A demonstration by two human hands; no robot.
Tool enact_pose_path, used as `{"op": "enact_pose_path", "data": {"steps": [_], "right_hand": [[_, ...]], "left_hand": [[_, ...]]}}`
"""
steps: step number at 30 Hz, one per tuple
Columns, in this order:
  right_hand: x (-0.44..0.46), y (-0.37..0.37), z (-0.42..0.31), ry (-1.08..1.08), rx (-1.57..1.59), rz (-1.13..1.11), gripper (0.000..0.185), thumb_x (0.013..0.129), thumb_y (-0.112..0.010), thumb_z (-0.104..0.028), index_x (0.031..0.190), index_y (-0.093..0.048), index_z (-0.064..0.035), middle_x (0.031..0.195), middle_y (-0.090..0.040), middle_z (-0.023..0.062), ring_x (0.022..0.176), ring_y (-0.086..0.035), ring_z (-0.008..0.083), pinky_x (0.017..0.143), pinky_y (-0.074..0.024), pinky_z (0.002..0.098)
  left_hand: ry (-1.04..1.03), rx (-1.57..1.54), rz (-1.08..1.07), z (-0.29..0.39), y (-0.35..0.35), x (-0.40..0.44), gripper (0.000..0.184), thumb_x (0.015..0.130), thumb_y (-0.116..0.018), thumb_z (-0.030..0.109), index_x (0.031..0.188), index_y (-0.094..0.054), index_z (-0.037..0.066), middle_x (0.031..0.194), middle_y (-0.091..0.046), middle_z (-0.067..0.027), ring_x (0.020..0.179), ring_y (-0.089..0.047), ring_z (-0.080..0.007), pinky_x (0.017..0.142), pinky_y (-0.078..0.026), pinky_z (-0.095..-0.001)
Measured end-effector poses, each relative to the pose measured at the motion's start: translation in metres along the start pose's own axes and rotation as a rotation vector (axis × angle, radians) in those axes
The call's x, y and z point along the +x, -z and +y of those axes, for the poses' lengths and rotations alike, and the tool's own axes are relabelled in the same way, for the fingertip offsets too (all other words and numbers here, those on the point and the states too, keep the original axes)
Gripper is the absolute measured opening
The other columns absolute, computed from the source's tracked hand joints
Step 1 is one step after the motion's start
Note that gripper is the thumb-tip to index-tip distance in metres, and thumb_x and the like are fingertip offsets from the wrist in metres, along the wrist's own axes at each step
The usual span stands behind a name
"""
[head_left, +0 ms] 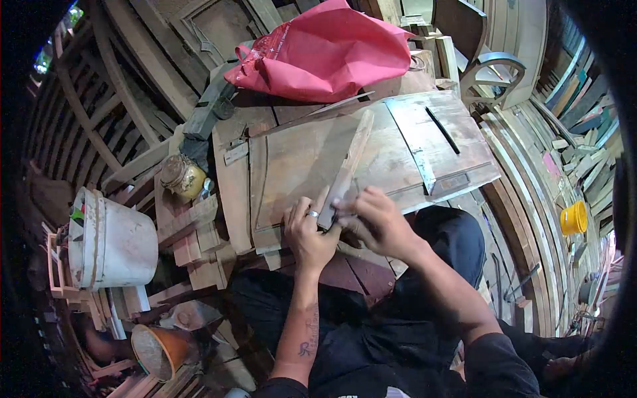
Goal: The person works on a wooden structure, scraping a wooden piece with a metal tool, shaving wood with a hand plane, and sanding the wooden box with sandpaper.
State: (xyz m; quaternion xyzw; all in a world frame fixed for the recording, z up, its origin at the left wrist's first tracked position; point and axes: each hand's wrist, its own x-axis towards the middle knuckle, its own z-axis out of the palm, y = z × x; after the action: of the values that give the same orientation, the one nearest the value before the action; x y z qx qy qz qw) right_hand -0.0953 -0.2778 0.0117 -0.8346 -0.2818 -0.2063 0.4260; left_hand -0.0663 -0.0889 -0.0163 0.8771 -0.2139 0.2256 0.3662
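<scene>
A narrow wooden strip (355,149) slants across a worn wooden panel (298,169) in front of me. Its near end looks grey. My left hand (310,235), with a ring on one finger, is closed around that near end. On the right side of the same end, my right hand (385,222) has its fingers curled in a pinch and touches the strip. Whatever is between those fingers is too small or hidden to tell. A thin dark bar (442,131) lies at the panel's right part.
A red bag (325,53) lies behind the panel. On the left are a glass jar (182,178), a white bucket (116,240) and an orange bucket (159,351). Long boards (524,212) and a yellow container (573,218) are on the right. A chair (491,69) stands behind.
</scene>
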Motion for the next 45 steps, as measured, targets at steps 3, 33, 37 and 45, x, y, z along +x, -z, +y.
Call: {"op": "enact_pose_path", "data": {"steps": [3,33,37,45], "right_hand": [[0.005,0.002,0.008,-0.153,-0.110,0.125,0.034,0.095,-0.078,-0.013,0.128,-0.073,-0.0041,0.093,-0.065,0.0127,0.086,-0.058,0.0307,0.079,-0.0477,0.0425],[0.000,-0.012,-0.008,-0.082,-0.084,0.095,0.034,0.093,-0.079,-0.014,0.126,-0.075,-0.0043,0.091,-0.064,0.0100,0.086,-0.056,0.0301,0.080,-0.0440,0.0417],[0.003,-0.003,-0.007,-0.059,-0.114,0.077,0.034,0.092,-0.080,-0.015,0.125,-0.077,-0.0056,0.086,-0.060,0.0090,0.083,-0.052,0.0294,0.080,-0.0444,0.0415],[0.003,-0.007,-0.009,-0.155,-0.152,0.114,0.034,0.092,-0.080,-0.015,0.124,-0.076,-0.0068,0.089,-0.061,0.0096,0.085,-0.052,0.0302,0.078,-0.0456,0.0412]], "left_hand": [[0.007,0.007,0.004,0.000,-0.002,0.000,0.062,0.075,-0.084,0.023,0.135,-0.074,0.012,0.093,-0.059,-0.0106,0.087,-0.059,-0.0342,0.082,-0.046,-0.0448],[-0.034,0.016,0.017,0.002,0.002,0.001,0.060,0.074,-0.072,0.004,0.134,-0.074,0.008,0.090,-0.059,-0.0130,0.086,-0.059,-0.0359,0.083,-0.046,-0.0454],[-0.007,0.009,0.002,-0.002,-0.001,-0.001,0.061,0.073,-0.080,0.017,0.133,-0.075,0.011,0.092,-0.058,-0.0100,0.089,-0.060,-0.0332,0.084,-0.046,-0.0452],[0.010,0.023,0.001,-0.004,-0.003,-0.002,0.052,0.075,-0.082,0.018,0.127,-0.077,0.011,0.094,-0.059,-0.0098,0.089,-0.059,-0.0338,0.084,-0.047,-0.0450]]}}
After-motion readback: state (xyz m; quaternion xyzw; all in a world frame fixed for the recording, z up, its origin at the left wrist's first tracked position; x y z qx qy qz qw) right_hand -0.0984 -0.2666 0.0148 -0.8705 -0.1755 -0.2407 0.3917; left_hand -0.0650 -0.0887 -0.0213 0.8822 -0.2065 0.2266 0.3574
